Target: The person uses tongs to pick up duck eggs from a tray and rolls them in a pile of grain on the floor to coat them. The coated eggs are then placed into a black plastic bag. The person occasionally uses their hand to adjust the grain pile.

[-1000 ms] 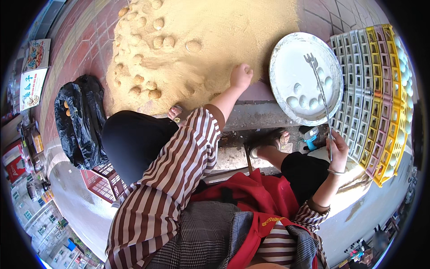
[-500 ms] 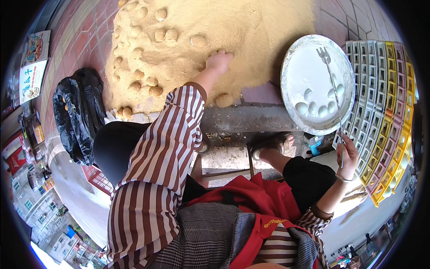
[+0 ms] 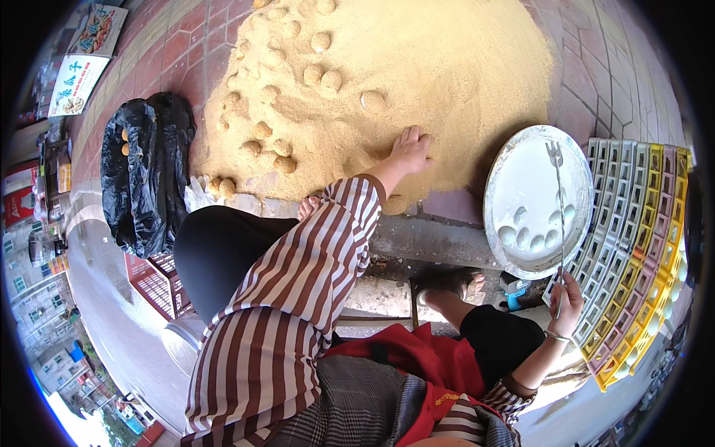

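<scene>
My left hand (image 3: 411,151) hovers over or rests on a spread of tan, sawdust-like husk (image 3: 477,82), its fingers stretched out and apart, with nothing seen in them. Several husk-coated eggs (image 3: 313,74) lie in the husk to its left and beyond it. One coated egg (image 3: 395,204) sits just below my left wrist. At the right, my right hand (image 3: 567,304) is closed around the handle of a long metal fork (image 3: 560,201). The fork's tines lie inside a round basin (image 3: 491,167) of white slurry, where several pale eggs (image 3: 521,238) sit near the lower side.
Stacked plastic crates (image 3: 633,246) in white, pink and yellow stand right of the basin. A black plastic bag (image 3: 145,171) lies at the left, above a red crate (image 3: 153,279). A stone ledge (image 3: 439,242) runs before my legs. A blue tool (image 3: 514,290) lies under the basin.
The whole view has shifted, so the scene sits lower and further right. My left hand has come slightly nearer and its fingers have spread. My right hand keeps holding the fork in the basin.
</scene>
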`<state>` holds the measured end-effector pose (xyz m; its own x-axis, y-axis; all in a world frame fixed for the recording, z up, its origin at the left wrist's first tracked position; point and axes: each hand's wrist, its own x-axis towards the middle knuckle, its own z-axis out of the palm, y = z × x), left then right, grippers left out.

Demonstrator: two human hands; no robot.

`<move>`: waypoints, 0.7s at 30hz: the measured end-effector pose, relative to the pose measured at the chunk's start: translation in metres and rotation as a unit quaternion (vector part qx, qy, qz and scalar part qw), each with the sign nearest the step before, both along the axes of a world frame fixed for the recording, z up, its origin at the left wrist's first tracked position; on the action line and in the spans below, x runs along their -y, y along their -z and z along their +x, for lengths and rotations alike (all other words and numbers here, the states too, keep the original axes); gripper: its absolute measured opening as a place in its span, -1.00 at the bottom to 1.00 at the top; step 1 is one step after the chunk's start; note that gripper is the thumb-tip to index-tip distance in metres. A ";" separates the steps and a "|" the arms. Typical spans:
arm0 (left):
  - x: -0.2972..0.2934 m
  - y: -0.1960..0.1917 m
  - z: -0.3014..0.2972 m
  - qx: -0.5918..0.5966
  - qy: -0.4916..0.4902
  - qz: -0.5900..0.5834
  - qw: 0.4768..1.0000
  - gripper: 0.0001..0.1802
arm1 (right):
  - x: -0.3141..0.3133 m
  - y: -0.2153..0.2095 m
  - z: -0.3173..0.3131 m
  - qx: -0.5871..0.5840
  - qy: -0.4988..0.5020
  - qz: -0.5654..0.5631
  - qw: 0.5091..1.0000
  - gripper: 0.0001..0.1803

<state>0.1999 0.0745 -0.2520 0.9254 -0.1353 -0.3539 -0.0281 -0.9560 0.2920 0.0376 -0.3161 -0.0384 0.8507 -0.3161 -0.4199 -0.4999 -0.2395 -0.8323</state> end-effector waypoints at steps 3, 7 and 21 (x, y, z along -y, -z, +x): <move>0.007 0.021 0.019 -0.024 -0.105 -0.008 0.994 -0.35 | -0.003 0.000 0.005 0.017 -0.021 0.010 1.000 -0.60; -0.020 0.026 0.066 -0.137 -0.288 -0.134 0.938 -0.43 | -0.005 0.001 0.009 0.015 0.020 -0.005 1.000 -0.59; -0.038 -0.005 0.047 0.161 -0.313 -0.159 0.922 -0.60 | -0.003 0.000 0.007 0.019 -0.016 0.013 1.000 -0.59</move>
